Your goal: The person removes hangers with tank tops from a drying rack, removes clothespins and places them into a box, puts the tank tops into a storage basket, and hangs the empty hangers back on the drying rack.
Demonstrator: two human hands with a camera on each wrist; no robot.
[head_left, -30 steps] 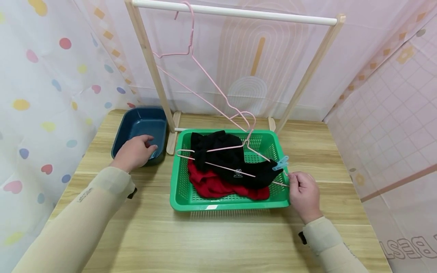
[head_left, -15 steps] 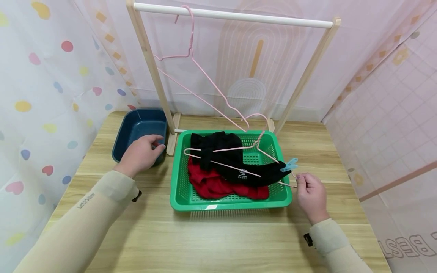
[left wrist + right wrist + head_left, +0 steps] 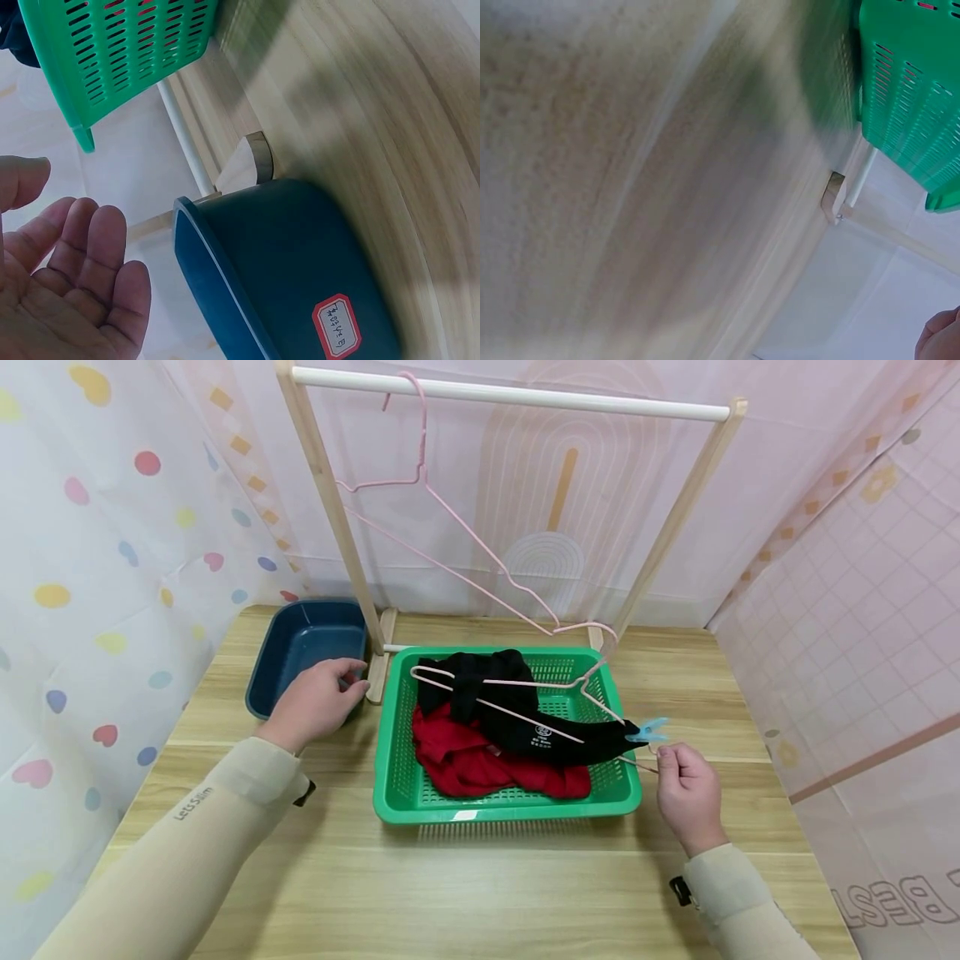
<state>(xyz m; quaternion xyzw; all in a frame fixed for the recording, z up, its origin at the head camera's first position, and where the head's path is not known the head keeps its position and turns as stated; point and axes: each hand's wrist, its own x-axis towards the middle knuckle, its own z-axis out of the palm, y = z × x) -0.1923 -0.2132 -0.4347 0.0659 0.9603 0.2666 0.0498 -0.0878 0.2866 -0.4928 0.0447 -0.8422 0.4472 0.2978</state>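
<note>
Pinching the lower pink hanger [image 3: 528, 683] with its fingers [image 3: 670, 764], the right hand [image 3: 690, 797] has shifted it slightly rightward; the left hand [image 3: 311, 703], fingers loosely bent, stays near the blue tub [image 3: 258, 677].

Left hand [image 3: 75, 285], palm in view, fingers loosely bent | dark blue basin [image 3: 277, 240], left on worktop [image 3: 375, 135], red-bordered label [image 3: 337, 327] on outer wall | green slotted basket [image 3: 71, 97], right | wooden foot [image 3: 244, 169] and white rod [image 3: 180, 131] between

1 high view, 2 low, basket [image 3: 525, 813] common
</note>
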